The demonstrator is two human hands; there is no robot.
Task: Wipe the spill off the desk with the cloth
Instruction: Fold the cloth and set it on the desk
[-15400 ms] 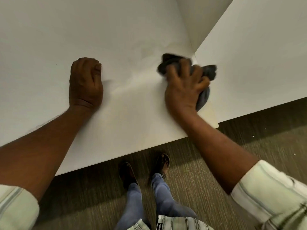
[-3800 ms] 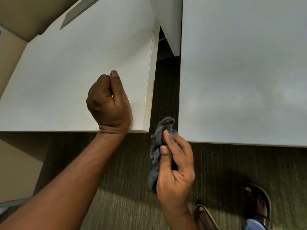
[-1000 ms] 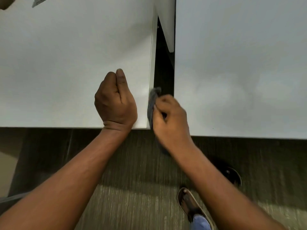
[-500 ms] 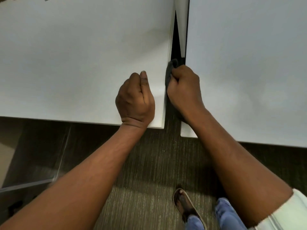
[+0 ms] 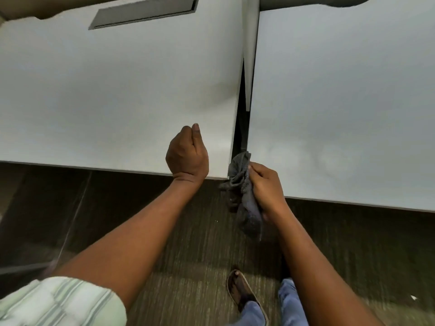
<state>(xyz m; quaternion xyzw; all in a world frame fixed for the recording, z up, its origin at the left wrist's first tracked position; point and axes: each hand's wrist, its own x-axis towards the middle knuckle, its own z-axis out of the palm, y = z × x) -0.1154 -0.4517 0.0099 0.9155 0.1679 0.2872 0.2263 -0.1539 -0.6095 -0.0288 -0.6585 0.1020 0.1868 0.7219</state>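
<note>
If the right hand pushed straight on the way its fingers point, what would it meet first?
Probably the left desk's side edge: the right hand points the cloth up-left into the gap. Depth is unclear.

Cloth (image 5: pixel 244 196) partly behind right hand (image 5: pixel 266 187)

Two white desks stand side by side with a narrow dark gap (image 5: pixel 240 128) between them; a thin upright panel (image 5: pixel 250 43) closes its far part. The left desk (image 5: pixel 106 90) is bare except for the left hand (image 5: pixel 187 154), a fist near its front right corner, and a grey slot (image 5: pixel 143 11) at the back. The right hand (image 5: pixel 267 187) with the bunched cloth (image 5: pixel 242 184) blocks the gap's front mouth. The right desk (image 5: pixel 341 102) is open.
</note>
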